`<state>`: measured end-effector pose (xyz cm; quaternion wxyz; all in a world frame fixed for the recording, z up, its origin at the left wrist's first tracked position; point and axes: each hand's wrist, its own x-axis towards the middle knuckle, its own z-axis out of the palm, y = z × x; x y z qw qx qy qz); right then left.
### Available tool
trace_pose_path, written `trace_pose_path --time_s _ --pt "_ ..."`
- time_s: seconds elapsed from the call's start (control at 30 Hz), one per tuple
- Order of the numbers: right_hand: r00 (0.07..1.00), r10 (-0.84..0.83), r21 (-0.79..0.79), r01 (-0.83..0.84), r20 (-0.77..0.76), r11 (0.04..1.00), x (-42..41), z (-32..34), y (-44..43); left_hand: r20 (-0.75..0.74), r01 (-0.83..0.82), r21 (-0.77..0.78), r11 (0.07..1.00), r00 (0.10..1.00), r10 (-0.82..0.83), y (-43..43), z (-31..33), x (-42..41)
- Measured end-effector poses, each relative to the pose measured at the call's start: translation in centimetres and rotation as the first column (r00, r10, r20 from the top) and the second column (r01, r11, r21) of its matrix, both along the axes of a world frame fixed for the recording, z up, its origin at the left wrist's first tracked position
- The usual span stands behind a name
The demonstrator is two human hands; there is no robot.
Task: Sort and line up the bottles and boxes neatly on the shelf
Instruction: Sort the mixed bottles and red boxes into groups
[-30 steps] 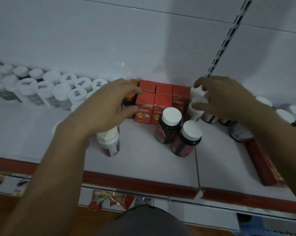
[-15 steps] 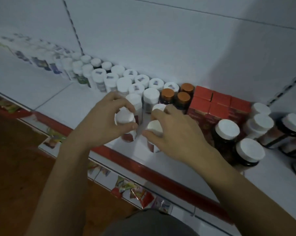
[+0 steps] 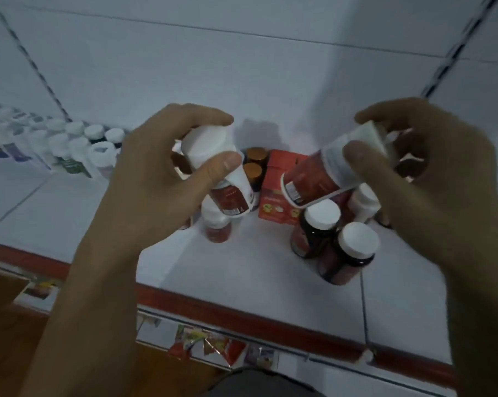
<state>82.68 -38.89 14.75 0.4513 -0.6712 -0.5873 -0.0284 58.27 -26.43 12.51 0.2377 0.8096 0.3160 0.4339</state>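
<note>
My left hand (image 3: pixel 153 179) grips a white bottle with a red label (image 3: pixel 227 193) by its cap end, lifted above the shelf and tilted. My right hand (image 3: pixel 431 179) holds a second white bottle with a red label (image 3: pixel 313 179), tipped almost on its side above the red boxes (image 3: pixel 273 202). Below them another small white-capped bottle (image 3: pixel 217 227) stands on the white shelf (image 3: pixel 242 276). Two dark bottles with white caps (image 3: pixel 353 253) stand in front of the boxes. Two orange-capped bottles (image 3: pixel 253 164) stand at the back.
Rows of white-capped bottles (image 3: pixel 79 147) line the back wall at the left. More white bottles (image 3: pixel 365 202) stand behind my right hand, partly hidden. The shelf has a red front edge (image 3: pixel 242 308). Colourful packets (image 3: pixel 207 345) lie on the lower shelf.
Both hands have lifted their bottles off the shelf and moved apart, the right one tipping its bottle sideways. The view has swung to the right, back over the red boxes.
</note>
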Motion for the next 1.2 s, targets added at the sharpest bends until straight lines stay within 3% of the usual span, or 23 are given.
trace_pose_path --time_s 0.13,0.27,0.37,0.5,0.67,0.8,1.0,1.1,1.2 --pt "0.968 -0.239 0.021 0.238 0.074 0.971 6.2 1.8 -3.2 0.018 0.142 0.037 0.989 0.99 -0.143 0.7 2.1 7.1" --pt "0.923 -0.328 -0.044 0.343 0.199 0.938 12.8 0.6 -4.9 -0.022 0.258 0.016 0.966 0.966 -0.258 0.4 2.7 13.6" --pt "0.933 -0.228 -0.2 0.289 0.278 0.936 16.1 -1.2 -5.5 -0.113 0.316 0.003 0.949 0.943 -0.313 -0.3 2.4 16.7" --pt "0.96 0.063 -0.453 0.072 0.274 0.889 18.0 -3.9 -2.9 -0.157 0.332 -0.035 0.942 0.93 -0.334 -1.0 1.9 19.0" --pt "0.899 0.291 -0.582 -0.052 0.326 0.812 18.4 -5.7 2.1 -0.132 0.261 -0.067 0.963 0.954 -0.268 -1.6 1.6 19.8" --pt "0.804 0.359 -0.589 -0.014 0.474 0.808 18.8 -6.9 3.0 -0.174 0.202 -0.066 0.977 0.962 -0.211 -2.3 1.3 20.6" --pt "0.786 0.338 -0.604 0.057 0.518 0.795 22.5 -7.4 2.5 -0.242 0.141 -0.029 0.99 0.959 -0.144 -3.7 0.5 21.9" --pt "0.796 0.383 -0.597 -0.033 0.469 0.802 23.1 -7.2 3.0 -0.313 0.186 -0.023 0.982 0.932 -0.184 -4.6 0.2 23.3" --pt "0.809 0.41 -0.524 -0.152 0.421 0.838 22.3 -7.4 3.5 -0.471 0.269 -0.005 0.963 0.849 -0.24 -5.2 0.3 25.0"
